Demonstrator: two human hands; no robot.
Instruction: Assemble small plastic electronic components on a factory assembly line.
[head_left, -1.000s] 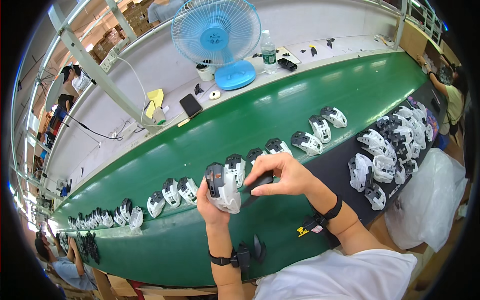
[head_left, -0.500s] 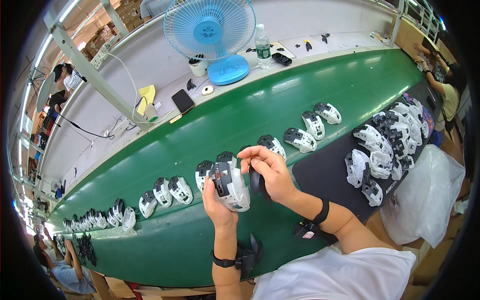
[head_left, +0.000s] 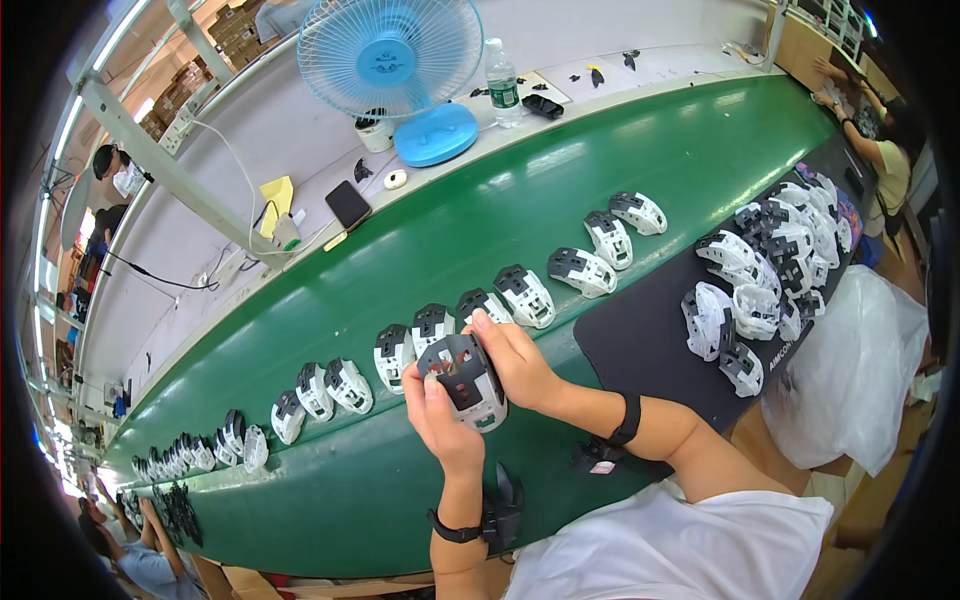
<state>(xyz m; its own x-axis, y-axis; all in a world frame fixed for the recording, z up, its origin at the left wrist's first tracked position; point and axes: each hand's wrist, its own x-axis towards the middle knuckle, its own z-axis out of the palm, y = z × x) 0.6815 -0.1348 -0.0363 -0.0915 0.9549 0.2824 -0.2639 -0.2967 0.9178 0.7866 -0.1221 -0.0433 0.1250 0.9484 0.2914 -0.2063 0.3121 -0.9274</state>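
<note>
In front of me, over the green belt, both hands hold one black-and-white computer mouse shell. My left hand grips its left side, with the thumb on the dark top. My right hand closes on the right side, fingertips at the far end. A dark strip runs along the shell's right edge; whether it is a separate part I cannot tell. Just beyond my hands, more mouse shells stand in a row, the nearest being a white one with a dark top. Each wrist carries a black strap with a small device.
The row of shells runs along the green belt. At the right, a black mat bears a pile of shells beside a clear plastic bag. A blue fan, bottle and phone occupy the ledge. Other people work at both ends.
My right hand has brought a dark curved piece against the shell; the piece no longer shows apart from it. The shell has turned, its dark top now facing up, and my right fingers now press on it.
</note>
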